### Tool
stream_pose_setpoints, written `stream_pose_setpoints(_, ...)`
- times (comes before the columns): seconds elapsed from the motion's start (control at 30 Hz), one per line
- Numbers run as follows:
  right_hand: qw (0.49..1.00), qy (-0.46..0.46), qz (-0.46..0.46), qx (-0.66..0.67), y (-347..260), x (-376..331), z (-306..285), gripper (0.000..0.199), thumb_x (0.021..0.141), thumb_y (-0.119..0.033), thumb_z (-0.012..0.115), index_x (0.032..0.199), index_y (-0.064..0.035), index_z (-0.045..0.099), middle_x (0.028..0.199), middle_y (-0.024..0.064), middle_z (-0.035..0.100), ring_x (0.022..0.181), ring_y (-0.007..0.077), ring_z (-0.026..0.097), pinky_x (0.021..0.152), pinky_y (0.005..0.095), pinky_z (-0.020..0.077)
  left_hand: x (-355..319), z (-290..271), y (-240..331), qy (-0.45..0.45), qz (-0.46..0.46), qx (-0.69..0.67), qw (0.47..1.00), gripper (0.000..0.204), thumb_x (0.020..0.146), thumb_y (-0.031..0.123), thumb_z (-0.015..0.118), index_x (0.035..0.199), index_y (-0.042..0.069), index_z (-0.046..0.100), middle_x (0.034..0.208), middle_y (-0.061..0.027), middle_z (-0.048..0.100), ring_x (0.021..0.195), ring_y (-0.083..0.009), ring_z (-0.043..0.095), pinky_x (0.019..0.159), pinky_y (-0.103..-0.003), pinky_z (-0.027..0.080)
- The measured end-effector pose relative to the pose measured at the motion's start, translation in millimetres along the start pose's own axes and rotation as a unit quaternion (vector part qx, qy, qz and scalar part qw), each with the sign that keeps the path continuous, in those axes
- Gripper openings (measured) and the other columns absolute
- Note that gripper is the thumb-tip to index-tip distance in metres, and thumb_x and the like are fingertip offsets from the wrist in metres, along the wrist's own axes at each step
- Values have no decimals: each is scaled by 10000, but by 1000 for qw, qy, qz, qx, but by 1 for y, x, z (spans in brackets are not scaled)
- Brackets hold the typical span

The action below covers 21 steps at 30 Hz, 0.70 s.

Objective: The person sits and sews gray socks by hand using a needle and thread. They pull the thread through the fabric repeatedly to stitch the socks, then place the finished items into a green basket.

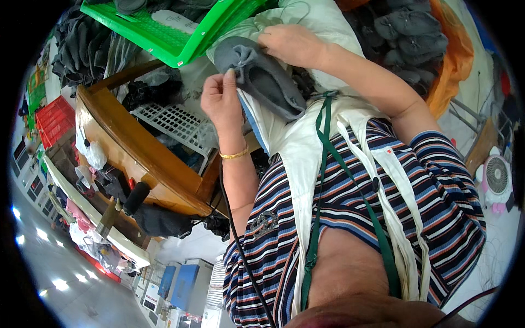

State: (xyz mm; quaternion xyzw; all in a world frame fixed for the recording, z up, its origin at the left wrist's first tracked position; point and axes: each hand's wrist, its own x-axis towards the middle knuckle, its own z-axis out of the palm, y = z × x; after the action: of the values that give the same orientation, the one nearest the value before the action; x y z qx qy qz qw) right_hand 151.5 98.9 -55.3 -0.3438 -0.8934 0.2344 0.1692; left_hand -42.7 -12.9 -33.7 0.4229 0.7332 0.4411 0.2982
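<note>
A dark grey fabric slipper (270, 82) with a bow on its toe lies over my lap, its opening showing and its heel toward my body. My left hand (223, 101), with a gold bracelet at the wrist, pinches the slipper's left edge near the bow between thumb and fingers. On the other side of the toe, my right hand (292, 46) is closed, its curled fingertips close to the bow. What those fingertips hold, if anything, is hidden. Beneath the slipper spreads a white apron (298, 147) with green straps.
A green plastic crate (183, 52) with a pale sole-shaped piece stands ahead. Left is a curved wooden table (136, 147) beside a white slotted basket (172, 123). Several grey slippers (410, 41) lie in an orange bag (451, 54) at right, above a small fan (496, 175).
</note>
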Motion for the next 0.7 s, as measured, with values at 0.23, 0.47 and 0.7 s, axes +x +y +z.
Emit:
stream_pose_setpoints(0.23, 999, -19, 23, 44, -2, -7, -5, 180, 874, -226, 640, 918, -56, 601, 896, 134, 638, 894, 340, 656, 751, 450, 530, 7, 10, 10, 93, 343, 286, 890, 102, 831, 142, 751, 878, 88, 678, 743, -46, 611, 679, -255, 572, 611, -358, 480)
stream_pose_setpoints(0.47, 995, -70, 21, 74, -4, -3, -3, 250, 883, -284, 657, 872, -45, 585, 858, 117, 643, 818, 366, 639, 695, 456, 507, -2, 15, 22, -51, 300, 380, 873, 460, 810, 186, 701, 1255, 126, 603, 944, -100, 600, 881, -304, 578, 757, -409, 498)
stream_pose_setpoints(0.7, 996, -17, -50, -71, 7, 6, -6, 172, 851, -246, 635, 822, -76, 631, 820, 103, 659, 779, 297, 676, 652, 419, 547, -1, 22, 3, -16, 240, 300, 923, 499, 757, 164, 754, 1212, 57, 579, 982, -126, 581, 915, -312, 563, 788, -412, 490)
